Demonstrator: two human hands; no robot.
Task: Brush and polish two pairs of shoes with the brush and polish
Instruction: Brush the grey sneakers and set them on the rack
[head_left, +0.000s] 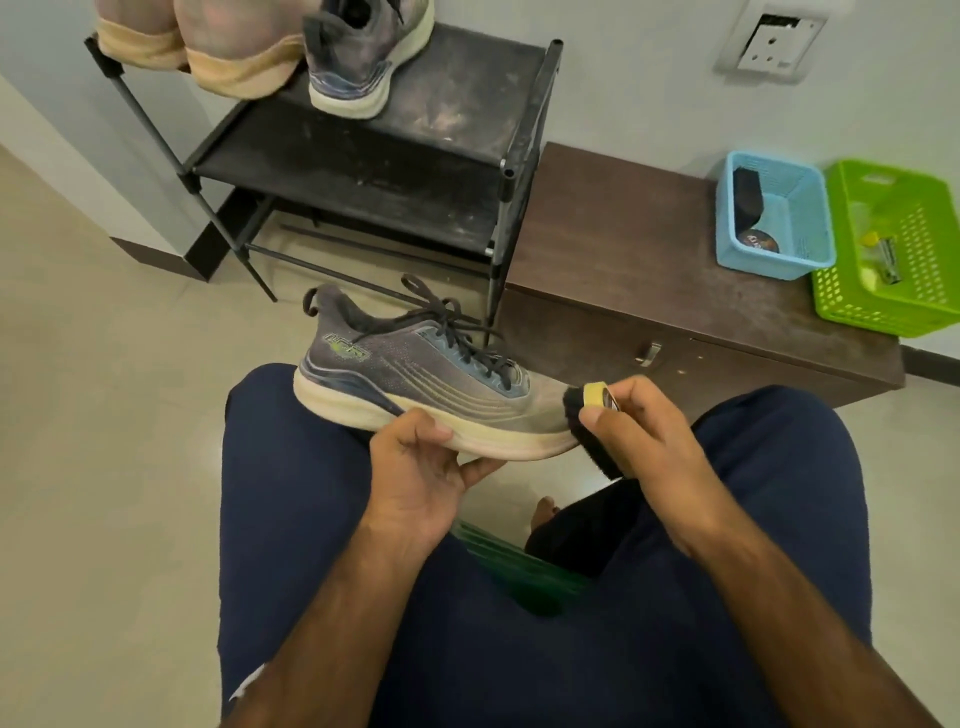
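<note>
A grey sneaker (415, 379) with dark laces and a cream sole lies over my left knee, toe pointing right. My left hand (421, 467) grips its sole from below at the middle. My right hand (644, 421) holds a wooden shoe brush (592, 426), whose black bristles touch the toe of the sneaker. The matching grey sneaker (358, 57) stands on the top shelf of the black shoe rack (467, 104). A pinkish pair (208, 47) with tan soles sits at the rack's left end. A round polish tin (759, 243) lies in the blue basket (769, 260).
The blue basket also holds a dark brush or sponge (748, 192) and stands on a low brown cabinet (649, 249) next to a green basket (893, 291). A wall socket (774, 47) is above. Beige floor tiles spread to the left. A green stool edge (509, 561) shows between my legs.
</note>
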